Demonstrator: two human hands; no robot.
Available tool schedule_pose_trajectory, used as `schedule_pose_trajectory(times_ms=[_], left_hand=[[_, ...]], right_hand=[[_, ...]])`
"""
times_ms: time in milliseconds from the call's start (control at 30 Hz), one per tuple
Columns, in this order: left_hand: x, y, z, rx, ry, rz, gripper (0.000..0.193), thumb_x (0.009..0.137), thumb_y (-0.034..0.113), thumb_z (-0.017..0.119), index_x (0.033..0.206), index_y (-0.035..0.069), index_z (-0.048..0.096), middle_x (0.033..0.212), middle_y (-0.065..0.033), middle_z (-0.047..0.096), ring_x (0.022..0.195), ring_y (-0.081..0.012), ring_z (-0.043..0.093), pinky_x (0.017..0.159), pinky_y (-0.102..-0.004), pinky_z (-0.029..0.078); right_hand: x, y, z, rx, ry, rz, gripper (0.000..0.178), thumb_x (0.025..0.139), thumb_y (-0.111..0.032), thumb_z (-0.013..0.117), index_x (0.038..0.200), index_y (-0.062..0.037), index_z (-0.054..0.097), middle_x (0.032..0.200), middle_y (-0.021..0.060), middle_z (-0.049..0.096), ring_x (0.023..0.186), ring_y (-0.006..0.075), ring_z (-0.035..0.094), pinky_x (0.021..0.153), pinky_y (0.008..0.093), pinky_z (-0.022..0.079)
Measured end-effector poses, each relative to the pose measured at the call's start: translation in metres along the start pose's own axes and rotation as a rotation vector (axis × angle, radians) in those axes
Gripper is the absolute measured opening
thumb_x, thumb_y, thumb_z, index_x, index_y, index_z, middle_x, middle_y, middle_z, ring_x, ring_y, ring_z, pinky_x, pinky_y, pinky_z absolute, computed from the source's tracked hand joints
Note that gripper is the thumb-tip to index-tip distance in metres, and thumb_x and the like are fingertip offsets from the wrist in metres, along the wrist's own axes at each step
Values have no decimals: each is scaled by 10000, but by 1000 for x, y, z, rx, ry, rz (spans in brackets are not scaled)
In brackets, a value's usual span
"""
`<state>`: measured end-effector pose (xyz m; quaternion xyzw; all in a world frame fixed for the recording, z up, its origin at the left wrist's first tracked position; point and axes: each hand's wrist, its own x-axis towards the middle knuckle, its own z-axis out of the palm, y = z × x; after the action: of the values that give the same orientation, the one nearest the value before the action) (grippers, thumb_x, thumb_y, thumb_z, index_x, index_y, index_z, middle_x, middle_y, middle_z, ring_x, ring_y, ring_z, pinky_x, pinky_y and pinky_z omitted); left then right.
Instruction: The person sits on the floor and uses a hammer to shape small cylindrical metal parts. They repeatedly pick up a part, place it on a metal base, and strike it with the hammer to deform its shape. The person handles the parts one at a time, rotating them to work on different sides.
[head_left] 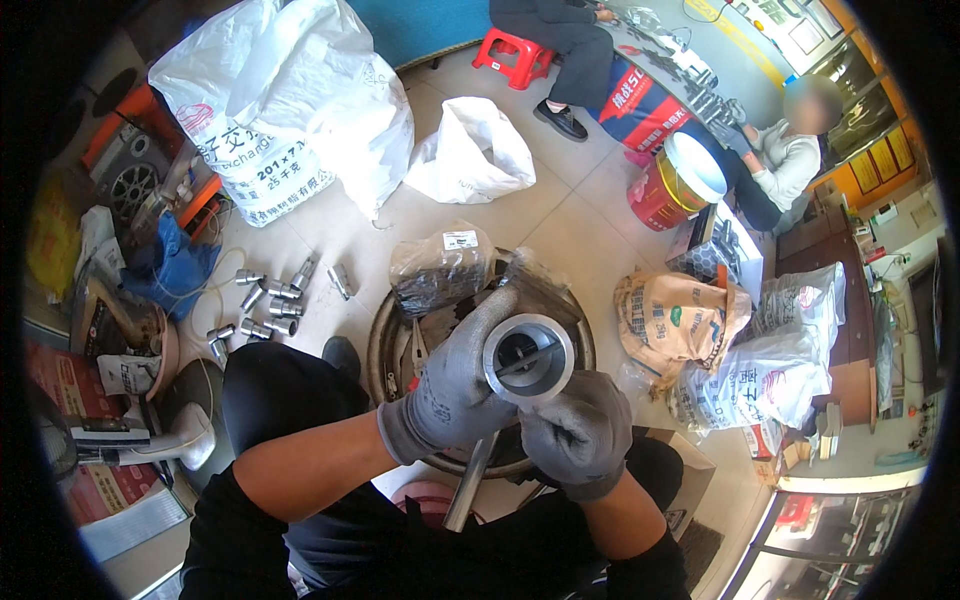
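Note:
My left hand (455, 385), in a grey work glove, is wrapped round a hollow metal cylinder (560, 352) whose round mouth faces up. A thin dark strip crosses the inside of the bore. Closed against the cylinder's lower right side is my right hand (580, 435), also gloved; its fingers are curled, and what they grip is hidden. Below my hands a metal bar (470, 490) slants toward my lap. Under them stands a round, worn work stand (380, 360), with pliers (418, 348) and a plastic bag of dark pieces (440, 275) on it.
Several shiny metal fittings (284, 307) lie on the floor at the left. White sacks (300, 120) stand behind them; a brown sack (680, 320) is at the right. Farther back are a bucket (655, 195), a red stool (512, 57) and two people near a table.

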<state>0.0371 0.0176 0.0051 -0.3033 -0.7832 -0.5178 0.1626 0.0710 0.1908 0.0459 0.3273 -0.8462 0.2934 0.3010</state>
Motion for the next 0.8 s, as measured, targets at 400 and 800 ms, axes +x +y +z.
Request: schedule_pose_trajectory(times_ms=[400,800], left_hand=[[4,2,-2,68,-3,85,907,761,214,855,1429,-101,330,1237,-201,572,1175,-333,589,1026,-404,462],[13,-21,15,-156,-320,-18,1058,845,209,751,1537,-80,4,1400,-267,485,1281,-361,538,1087,-434,423]], right_hand=[[3,-1,-7,-116,-73,-84,270,800,-185,737,1046,-156,629,1002,84,684,779,239,675,615,363,518],[27,-10,-18,-156,-541,0,193,796,-226,683,941,-127,603,954,57,661,718,194,679,522,368,527]])
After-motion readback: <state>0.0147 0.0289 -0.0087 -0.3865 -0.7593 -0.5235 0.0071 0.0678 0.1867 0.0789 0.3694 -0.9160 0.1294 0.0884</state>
